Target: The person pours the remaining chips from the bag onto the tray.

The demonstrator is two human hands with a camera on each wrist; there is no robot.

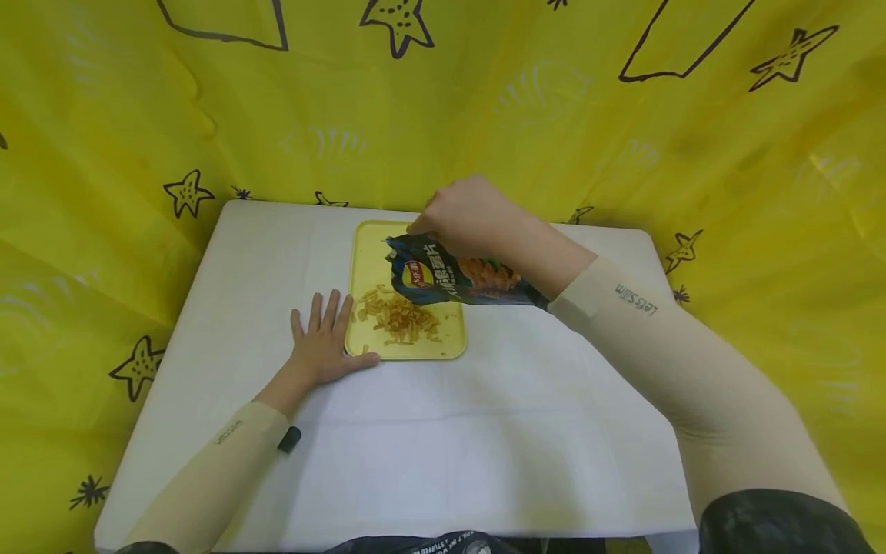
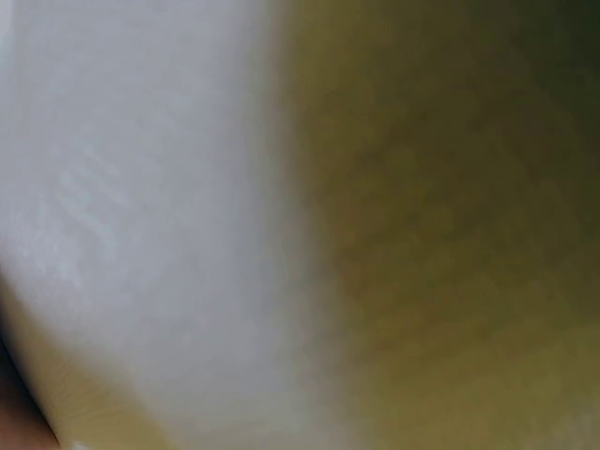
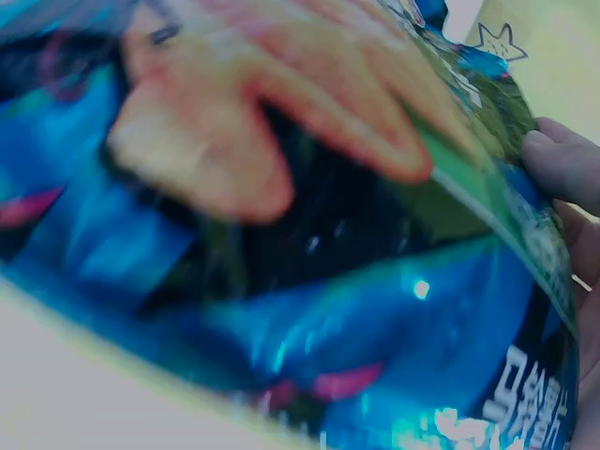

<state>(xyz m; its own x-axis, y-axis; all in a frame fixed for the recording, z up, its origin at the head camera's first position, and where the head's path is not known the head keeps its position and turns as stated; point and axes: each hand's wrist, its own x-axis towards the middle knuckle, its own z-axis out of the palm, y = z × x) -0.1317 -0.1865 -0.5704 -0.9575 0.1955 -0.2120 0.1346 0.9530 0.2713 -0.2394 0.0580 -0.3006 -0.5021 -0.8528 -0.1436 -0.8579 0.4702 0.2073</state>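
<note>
In the head view, my right hand (image 1: 474,218) grips a dark blue potato chip bag (image 1: 443,281) with a red and yellow logo. The bag lies on its side in the air, one end over a yellow tray (image 1: 370,250). Golden-brown chip pieces (image 1: 401,317) lie heaped on the tray's near half. My left hand (image 1: 320,350) is spread at the tray's near left corner, thumb along the near edge. Up close in the right wrist view, the chip bag (image 3: 375,281) fills most of the picture, with my right hand (image 3: 567,178) at its right edge. The left wrist view is too blurred to read.
A white-covered table (image 1: 443,462) carries the tray near its far edge. Behind and beside the table hangs a yellow curtain (image 1: 443,100) with starfish drawings. A small black object (image 1: 289,440) shows beside the left sleeve.
</note>
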